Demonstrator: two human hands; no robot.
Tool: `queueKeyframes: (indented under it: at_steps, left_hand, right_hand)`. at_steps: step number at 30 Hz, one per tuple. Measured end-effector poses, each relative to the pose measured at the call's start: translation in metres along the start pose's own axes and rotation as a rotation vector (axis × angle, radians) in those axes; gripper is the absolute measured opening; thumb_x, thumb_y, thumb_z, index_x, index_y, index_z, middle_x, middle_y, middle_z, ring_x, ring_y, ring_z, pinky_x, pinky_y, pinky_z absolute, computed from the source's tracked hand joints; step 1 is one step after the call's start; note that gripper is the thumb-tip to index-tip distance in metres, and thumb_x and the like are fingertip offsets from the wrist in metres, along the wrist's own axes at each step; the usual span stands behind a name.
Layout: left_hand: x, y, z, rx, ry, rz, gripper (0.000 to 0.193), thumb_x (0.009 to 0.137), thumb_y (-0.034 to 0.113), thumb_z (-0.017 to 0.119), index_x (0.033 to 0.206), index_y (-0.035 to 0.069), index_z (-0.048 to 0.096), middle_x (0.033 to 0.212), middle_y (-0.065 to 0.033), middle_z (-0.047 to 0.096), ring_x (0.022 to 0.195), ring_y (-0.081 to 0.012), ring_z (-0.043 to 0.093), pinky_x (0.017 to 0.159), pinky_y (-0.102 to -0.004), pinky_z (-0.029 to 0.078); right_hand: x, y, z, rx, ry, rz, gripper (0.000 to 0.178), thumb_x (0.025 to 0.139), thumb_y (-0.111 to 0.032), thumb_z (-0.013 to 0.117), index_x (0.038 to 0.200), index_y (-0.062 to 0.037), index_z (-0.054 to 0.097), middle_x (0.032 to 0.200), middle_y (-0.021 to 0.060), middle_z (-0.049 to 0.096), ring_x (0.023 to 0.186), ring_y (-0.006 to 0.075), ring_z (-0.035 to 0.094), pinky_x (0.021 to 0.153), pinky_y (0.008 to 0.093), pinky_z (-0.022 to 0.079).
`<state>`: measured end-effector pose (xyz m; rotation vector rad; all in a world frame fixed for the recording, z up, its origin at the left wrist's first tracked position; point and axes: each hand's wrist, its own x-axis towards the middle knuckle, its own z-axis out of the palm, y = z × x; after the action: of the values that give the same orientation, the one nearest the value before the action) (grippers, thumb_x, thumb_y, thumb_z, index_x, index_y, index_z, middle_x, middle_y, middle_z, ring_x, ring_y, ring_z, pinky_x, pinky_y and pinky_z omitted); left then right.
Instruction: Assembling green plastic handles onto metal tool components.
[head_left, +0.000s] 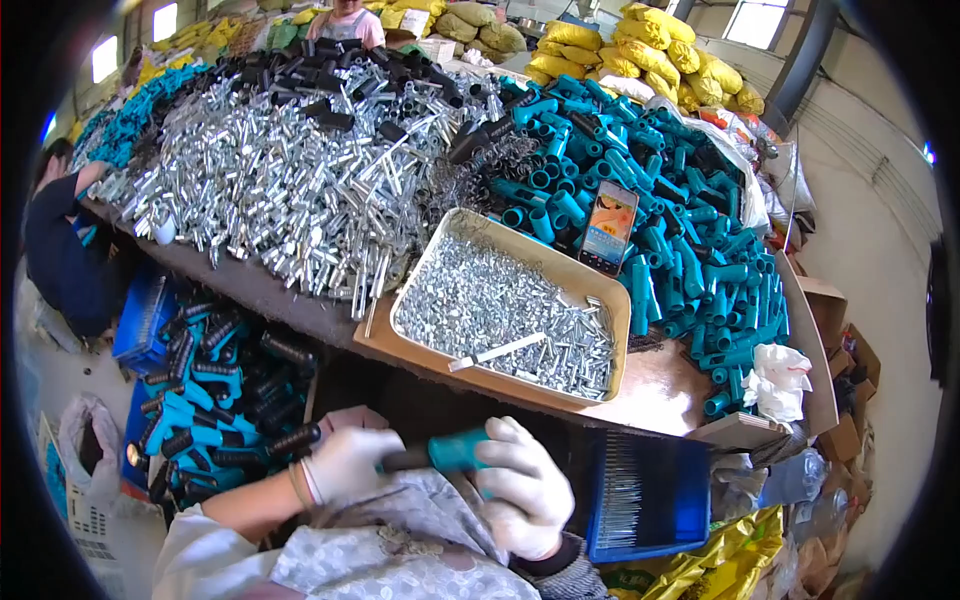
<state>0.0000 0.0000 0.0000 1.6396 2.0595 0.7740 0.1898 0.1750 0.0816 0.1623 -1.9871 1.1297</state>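
Note:
White-gloved, my left hand (350, 464) is closed round the dark end of a teal-and-black plastic handle (458, 451), low in front of my apron. From the other side my right hand (526, 488), also gloved, wraps its fingers over the teal end. Motion blurs the handle and left fingers, so how the dark part joins the teal one is unclear. Just beyond my hands, a cream tray (622, 340) of small metal pins and screws rests on the table's edge, with a flat white metal strip (500, 351) lying across its contents.
Shiny metal tubes (290, 190) are heaped left on the table; teal plastic housings (690, 260) lie right, with a phone (609, 227) on them. Left below stands a crate of teal-and-black handles (215, 390); right below, a blue bin (655, 495) holds metal rods. A co-worker (65, 240) bends at far left.

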Motion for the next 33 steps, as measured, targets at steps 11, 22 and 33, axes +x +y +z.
queueKeyframes:
  at_steps: [11, 22, 33]
  left_hand:
    - [-0.014, 0.000, 0.002, 0.108, -0.054, 0.384, 0.023, 0.070, 0.016, 0.078, 0.090, 0.008, 0.071, 0.083, -0.0124, 0.068, 0.078, -0.0323, 0.069, 0.071, -0.0402, 0.055]
    - [-0.010, 0.006, -0.010, -0.030, 0.121, 0.368, 0.033, 0.062, 0.018, 0.081, 0.092, 0.009, 0.069, 0.084, -0.0110, 0.068, 0.074, -0.0314, 0.067, 0.070, -0.0397, 0.055]
    - [0.004, 0.021, -0.048, 0.554, 0.152, 0.364, 0.016, 0.070, 0.015, 0.064, 0.085, 0.016, 0.060, 0.071, -0.0003, 0.055, 0.063, -0.0188, 0.063, 0.053, -0.0343, 0.048]
  right_hand:
    - [-0.001, 0.010, -0.014, 0.143, -0.044, 0.157, 0.028, 0.081, -0.009, 0.060, 0.106, 0.0029, 0.069, 0.117, 0.0198, 0.068, 0.125, 0.0386, 0.057, 0.111, 0.0488, 0.039]
    - [-0.002, 0.007, -0.025, 0.355, 0.148, 0.602, 0.034, 0.084, -0.005, 0.047, 0.105, 0.0079, 0.070, 0.113, 0.0200, 0.070, 0.121, 0.0302, 0.061, 0.110, 0.0433, 0.041]
    - [-0.046, 0.067, -0.023, -0.022, -0.491, 0.822, 0.036, 0.098, -0.023, 0.053, 0.084, 0.0050, 0.072, 0.074, 0.0102, 0.069, 0.069, 0.0153, 0.064, 0.066, 0.0287, 0.051]
